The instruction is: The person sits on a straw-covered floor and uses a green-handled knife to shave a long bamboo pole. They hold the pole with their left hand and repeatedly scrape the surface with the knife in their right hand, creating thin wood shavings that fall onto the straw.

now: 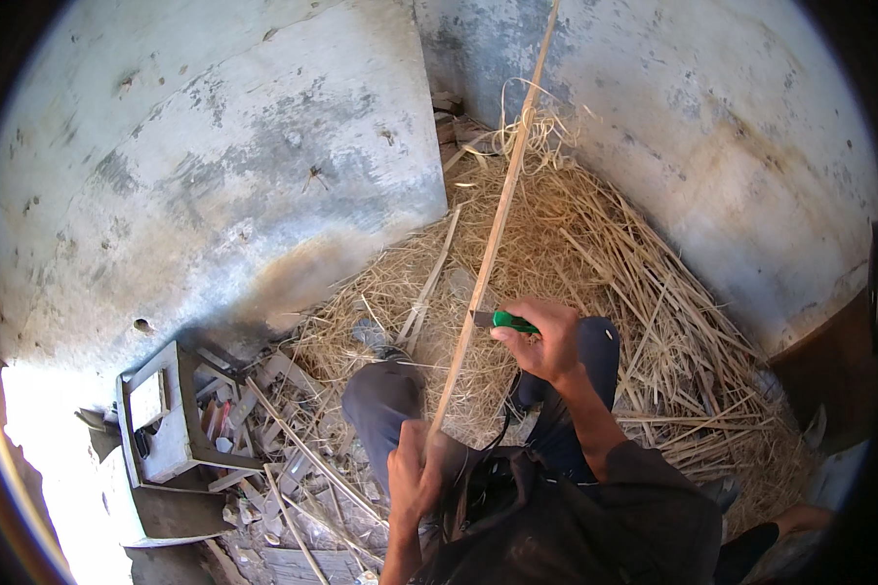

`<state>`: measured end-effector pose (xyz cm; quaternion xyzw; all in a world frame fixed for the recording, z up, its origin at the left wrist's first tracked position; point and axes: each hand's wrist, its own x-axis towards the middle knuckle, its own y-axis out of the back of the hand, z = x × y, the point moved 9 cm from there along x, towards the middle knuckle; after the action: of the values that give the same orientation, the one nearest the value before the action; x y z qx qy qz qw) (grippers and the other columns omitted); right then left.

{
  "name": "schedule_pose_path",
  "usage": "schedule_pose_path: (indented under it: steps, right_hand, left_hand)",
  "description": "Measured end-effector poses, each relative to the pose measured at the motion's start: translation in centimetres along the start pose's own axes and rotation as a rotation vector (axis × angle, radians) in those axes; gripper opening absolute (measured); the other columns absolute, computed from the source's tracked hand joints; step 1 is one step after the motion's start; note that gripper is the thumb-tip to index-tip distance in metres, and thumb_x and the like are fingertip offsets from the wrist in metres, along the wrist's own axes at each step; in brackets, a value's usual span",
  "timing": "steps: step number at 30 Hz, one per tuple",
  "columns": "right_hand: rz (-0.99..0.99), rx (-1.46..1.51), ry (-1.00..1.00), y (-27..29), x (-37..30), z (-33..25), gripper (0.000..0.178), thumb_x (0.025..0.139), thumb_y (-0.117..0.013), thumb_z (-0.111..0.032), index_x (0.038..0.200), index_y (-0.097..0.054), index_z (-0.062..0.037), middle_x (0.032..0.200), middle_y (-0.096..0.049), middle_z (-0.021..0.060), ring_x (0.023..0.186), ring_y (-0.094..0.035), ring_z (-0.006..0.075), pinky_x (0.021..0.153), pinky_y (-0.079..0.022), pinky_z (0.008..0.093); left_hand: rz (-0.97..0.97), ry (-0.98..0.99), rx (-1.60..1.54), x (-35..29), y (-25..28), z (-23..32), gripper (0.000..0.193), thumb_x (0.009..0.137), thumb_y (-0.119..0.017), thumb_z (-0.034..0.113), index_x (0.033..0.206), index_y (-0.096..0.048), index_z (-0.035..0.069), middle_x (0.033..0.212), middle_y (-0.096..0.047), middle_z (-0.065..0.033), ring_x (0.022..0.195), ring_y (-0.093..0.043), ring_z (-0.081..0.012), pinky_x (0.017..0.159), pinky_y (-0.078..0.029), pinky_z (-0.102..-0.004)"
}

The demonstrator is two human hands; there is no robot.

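Observation:
A long, thin strip of pale wood or split cane (pixel 502 210) slants from my lap up past the far wall's lower part. My left hand (pixel 415 473) is closed around its near end, just above my left thigh. In my right hand (pixel 546 339) is a knife with a green handle (pixel 514 322), gripped in closed fingers. Its short blade (pixel 483 319) points left and touches the strip, or lies right against it, about midway along. Thin curled shavings (pixel 546 127) hang around the strip's far part.
Straw-like shavings (pixel 556 219) cover the floor ahead, with many loose strips (pixel 678 331) piled on the right along the wall (pixel 751 146). On the left stands a worn open box (pixel 176 448) beside scraps and sticks (pixel 312 453). A bare foot (pixel 805 517) shows at the lower right.

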<state>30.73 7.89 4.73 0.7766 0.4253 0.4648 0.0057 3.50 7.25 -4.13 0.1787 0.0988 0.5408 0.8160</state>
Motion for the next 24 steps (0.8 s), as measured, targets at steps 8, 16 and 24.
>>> schedule_pose_path:
  steps: [8,16,24]
  right_hand:
    - [-0.006,-0.012,0.066,-0.8,-0.6,-1.0,0.03,0.089,-0.09,-0.033,0.099,-0.08,-0.0066,0.082,-0.077,0.009,0.066,-0.076,0.0248,0.058,-0.057,0.0352]
    - [-0.006,-0.092,0.098,-0.7,-0.8,-1.1,0.031,0.087,-0.091,-0.035,0.097,-0.08,-0.0075,0.081,-0.077,0.0077,0.066,-0.075,0.0249,0.058,-0.057,0.0356]
    - [-0.013,-0.178,0.123,0.2,-0.6,-2.7,0.032,0.089,-0.09,-0.038,0.098,-0.08,-0.0087,0.081,-0.078,0.0064,0.067,-0.076,0.0237,0.058,-0.056,0.035]
  left_hand:
    - [-0.099,0.008,-0.239,2.8,-1.9,2.0,0.038,0.111,-0.056,0.023,0.141,-0.056,-0.001,0.092,-0.073,-0.0155,0.081,-0.072,-0.0274,0.078,-0.055,-0.0403]
    - [-0.006,0.005,-0.01,4.0,-2.0,3.8,0.031,0.116,-0.049,0.019,0.13,-0.069,-0.001,0.083,-0.068,-0.0081,0.074,-0.059,-0.0124,0.07,-0.048,-0.031]
    - [0.153,-0.111,0.068,3.0,-1.0,5.0,0.025,0.112,-0.056,0.013,0.121,-0.074,-0.001,0.076,-0.066,-0.0129,0.068,-0.06,-0.0125,0.066,-0.05,-0.0331]
